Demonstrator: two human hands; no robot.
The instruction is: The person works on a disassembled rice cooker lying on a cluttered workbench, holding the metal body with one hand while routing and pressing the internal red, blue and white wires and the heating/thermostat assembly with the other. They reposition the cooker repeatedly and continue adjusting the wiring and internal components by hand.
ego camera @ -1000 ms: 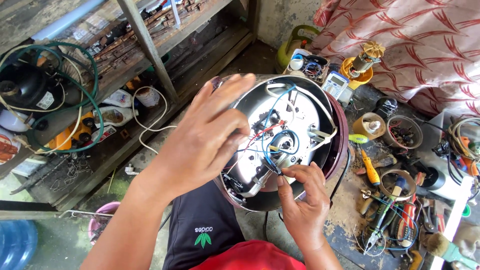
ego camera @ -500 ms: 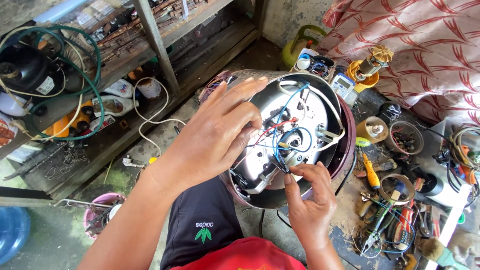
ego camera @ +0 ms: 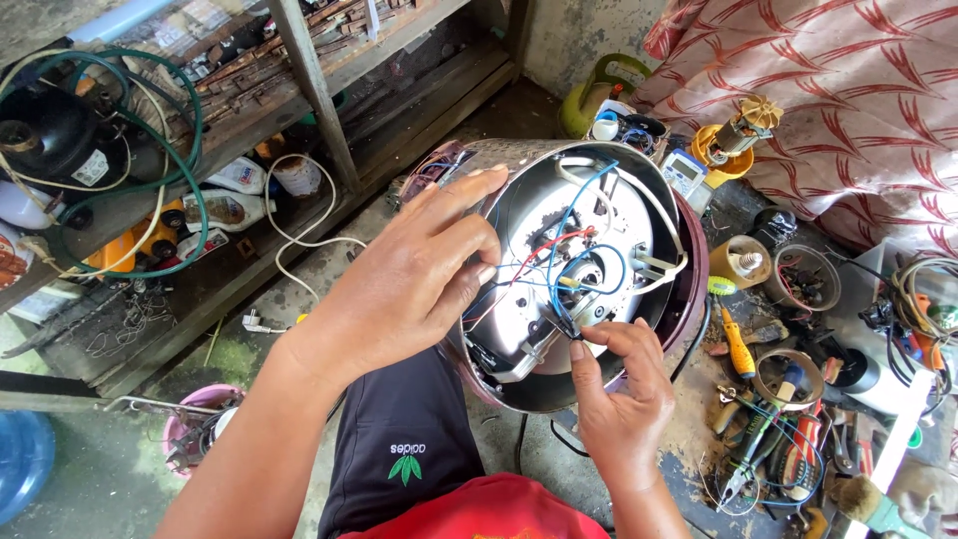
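My left hand [ego camera: 404, 274] has slid lower on the upturned cooker base [ego camera: 584, 269], fingers spread steadying it; my right hand [ego camera: 619, 384] now pinches the blue wires [ego camera: 574, 265].

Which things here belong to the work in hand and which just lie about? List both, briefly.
In hand:
left hand steadying the upturned cooker base
right hand pinching the blue wires

Lying about:
yellow-handled screwdriver
pliers
black compressor on the shelf
green hose
white cord
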